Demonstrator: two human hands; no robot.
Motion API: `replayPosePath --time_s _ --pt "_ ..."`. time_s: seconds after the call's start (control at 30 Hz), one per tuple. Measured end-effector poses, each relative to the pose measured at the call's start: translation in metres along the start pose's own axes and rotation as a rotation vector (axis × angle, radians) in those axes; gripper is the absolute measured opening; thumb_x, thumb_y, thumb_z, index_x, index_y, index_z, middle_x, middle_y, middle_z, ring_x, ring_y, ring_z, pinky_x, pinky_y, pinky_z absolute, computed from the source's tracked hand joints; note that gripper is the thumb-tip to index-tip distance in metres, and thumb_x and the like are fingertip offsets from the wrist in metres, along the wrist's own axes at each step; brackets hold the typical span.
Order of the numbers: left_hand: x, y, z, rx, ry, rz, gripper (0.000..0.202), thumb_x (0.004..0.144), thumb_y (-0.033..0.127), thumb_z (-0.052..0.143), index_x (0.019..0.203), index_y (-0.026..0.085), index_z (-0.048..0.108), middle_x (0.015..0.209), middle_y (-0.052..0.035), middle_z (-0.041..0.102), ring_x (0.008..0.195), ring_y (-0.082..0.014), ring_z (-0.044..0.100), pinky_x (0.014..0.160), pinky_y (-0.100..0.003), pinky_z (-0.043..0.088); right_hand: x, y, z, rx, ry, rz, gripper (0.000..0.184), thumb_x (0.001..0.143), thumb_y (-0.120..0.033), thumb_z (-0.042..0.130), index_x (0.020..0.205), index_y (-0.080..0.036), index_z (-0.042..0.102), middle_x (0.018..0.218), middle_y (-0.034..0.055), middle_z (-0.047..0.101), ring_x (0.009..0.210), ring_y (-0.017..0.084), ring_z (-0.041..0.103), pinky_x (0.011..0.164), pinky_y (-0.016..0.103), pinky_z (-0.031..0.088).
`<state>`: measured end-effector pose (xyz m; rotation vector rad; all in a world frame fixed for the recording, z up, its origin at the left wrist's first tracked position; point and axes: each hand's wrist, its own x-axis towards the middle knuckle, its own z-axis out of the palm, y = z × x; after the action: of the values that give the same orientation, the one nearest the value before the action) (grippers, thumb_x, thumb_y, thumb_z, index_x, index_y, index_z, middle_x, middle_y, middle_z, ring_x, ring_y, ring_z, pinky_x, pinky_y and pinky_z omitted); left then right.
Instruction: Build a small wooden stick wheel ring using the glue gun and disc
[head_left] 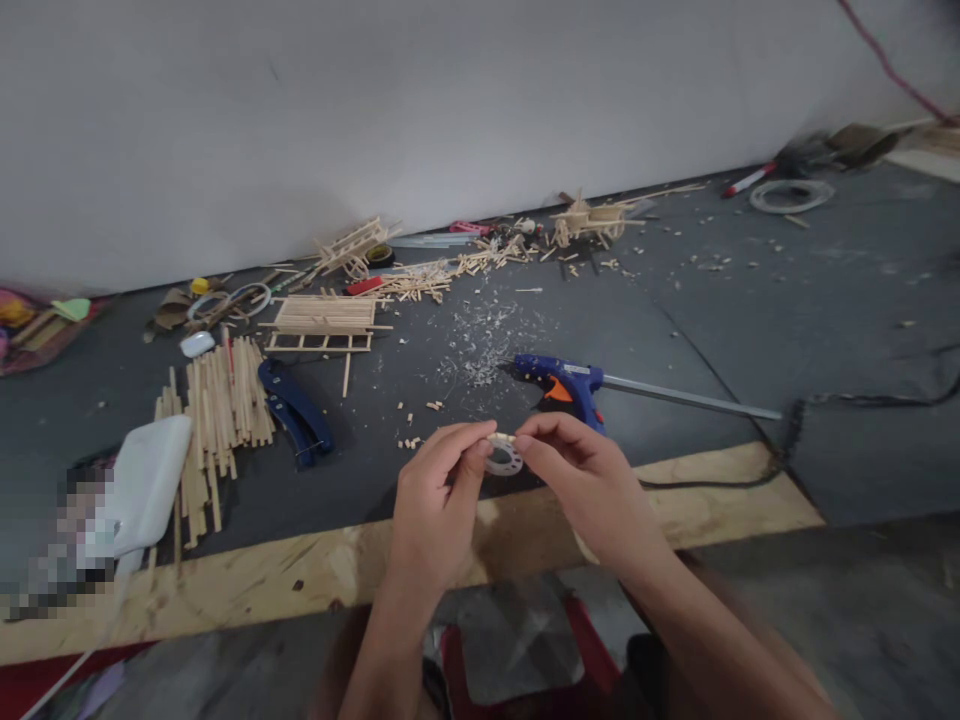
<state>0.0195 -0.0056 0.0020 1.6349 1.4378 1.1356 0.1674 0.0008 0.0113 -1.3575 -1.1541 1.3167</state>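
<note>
Near the table's front edge, my left hand [442,490] pinches the left side of a small pale ring [514,463] between thumb and fingertips. My right hand [589,480] is closed at the ring's upper right, its thumb and forefinger on a short piece of wooden stick [501,437] lying along the ring's top edge. The fingertips hide part of the ring and the stick piece. Just beyond my right hand lies a blue glue gun [574,378] with an orange trigger and a long glue stick in its back. Several cut stick bits [409,443] are scattered left of the ring.
Blue cutters [296,410] lie beside a pile of wooden sticks [225,390] on the left, near a white power bank-like block [150,480]. A stick-built frame [322,315] and a small stick model [596,220] stand farther back. Glue strings [484,345] litter the middle.
</note>
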Motion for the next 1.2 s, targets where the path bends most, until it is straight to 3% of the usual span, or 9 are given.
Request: replayPosePath --time_s 0.2,0.4,0.73,1.03,1.2 --pt "-0.0007 -0.0009 0.0008 -0.018 -0.017 0.008 0.022 0.091 0.029 0.052 0.105 0.025 0.069 0.103 -0.0036 0.069 0.09 -0.0161 0.064 0.08 -0.028 0.052 -0.0013 -0.0009 0.0004 -0.006 0.023 -0.018 0.013 0.08 -0.032 0.06 0.084 -0.021 0.063 0.079 0.0007 0.064 0.072 0.014 0.057 0.067 0.025 0.045" --pt "-0.0026 -0.0012 0.0008 -0.003 -0.023 0.035 0.022 0.091 0.029 0.051 0.105 0.025 0.068 0.103 -0.0044 0.069 0.092 -0.0173 0.064 0.081 -0.029 0.052 -0.0015 -0.0023 -0.0011 -0.077 0.02 -0.035 0.012 0.081 -0.03 0.057 0.076 -0.02 0.062 0.074 0.0 0.063 0.071 0.014 0.056 0.066 0.025 0.044" --pt "-0.0056 -0.0015 -0.002 0.021 0.005 0.075 0.022 0.091 0.029 0.051 0.104 0.024 0.068 0.101 -0.0049 0.07 0.091 -0.0172 0.064 0.08 -0.03 0.053 -0.0034 -0.0052 -0.0009 -0.118 -0.023 -0.044 0.012 0.08 -0.032 0.06 0.08 -0.02 0.063 0.077 0.0011 0.065 0.073 0.015 0.059 0.068 0.026 0.046" --pt "-0.009 -0.0019 -0.0032 -0.104 -0.009 0.0 0.022 0.09 0.03 0.053 0.105 0.023 0.068 0.101 -0.0049 0.068 0.075 -0.0136 0.065 0.066 -0.024 0.055 -0.0029 -0.0091 -0.0009 -0.196 -0.032 -0.062 0.016 0.082 -0.032 0.057 0.076 -0.02 0.065 0.073 -0.0001 0.065 0.07 0.015 0.058 0.065 0.025 0.044" --pt "-0.0099 -0.0024 -0.0017 -0.185 0.01 -0.031 0.022 0.089 0.031 0.054 0.103 0.022 0.069 0.102 -0.0055 0.068 0.077 -0.0147 0.066 0.065 -0.025 0.057 -0.0032 -0.0084 -0.0002 -0.199 -0.047 -0.066 0.015 0.082 -0.032 0.057 0.076 -0.02 0.065 0.074 0.0003 0.065 0.072 0.015 0.059 0.066 0.026 0.045"
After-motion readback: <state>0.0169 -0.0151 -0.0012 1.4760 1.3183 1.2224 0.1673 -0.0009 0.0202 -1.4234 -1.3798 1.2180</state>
